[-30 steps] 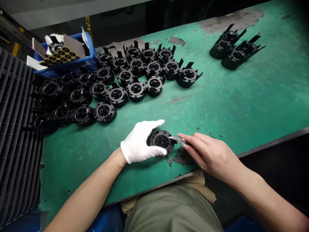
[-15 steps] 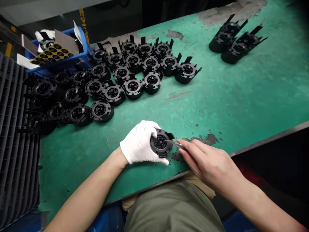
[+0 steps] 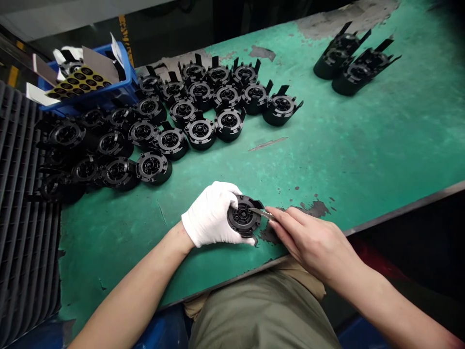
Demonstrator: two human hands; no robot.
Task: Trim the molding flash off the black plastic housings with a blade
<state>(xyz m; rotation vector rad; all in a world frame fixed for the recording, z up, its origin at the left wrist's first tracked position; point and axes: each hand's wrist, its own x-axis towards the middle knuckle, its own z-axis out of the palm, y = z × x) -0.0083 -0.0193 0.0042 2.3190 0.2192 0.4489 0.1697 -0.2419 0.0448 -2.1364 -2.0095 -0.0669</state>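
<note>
My left hand [image 3: 214,215], in a white glove, is wrapped round a round black plastic housing [image 3: 244,216]. The housing's ribbed, ringed face is turned up toward me. Its lower side is hidden by the glove and by its own rim. My bare right hand [image 3: 308,235] pinches a thin metal knife blade [image 3: 262,213] between thumb and fingers. The blade's pointed tip reaches over the housing's face, right of its centre; whether it touches cannot be made out. Any handle lies hidden inside the hand.
Many similar black housings [image 3: 201,131] stand grouped at the left of the green tabletop [image 3: 363,145]. More housings [image 3: 350,72] stand at the far right. A blue bin [image 3: 98,94] holds cardboard and a yellow sheet of round black stickers [image 3: 78,83]. Grey ribbed panels [image 3: 22,208] border the left.
Both hands hold the same things as before. The housing and the gloved hand have shifted very slightly right; the blade has stayed over the housing's face.
</note>
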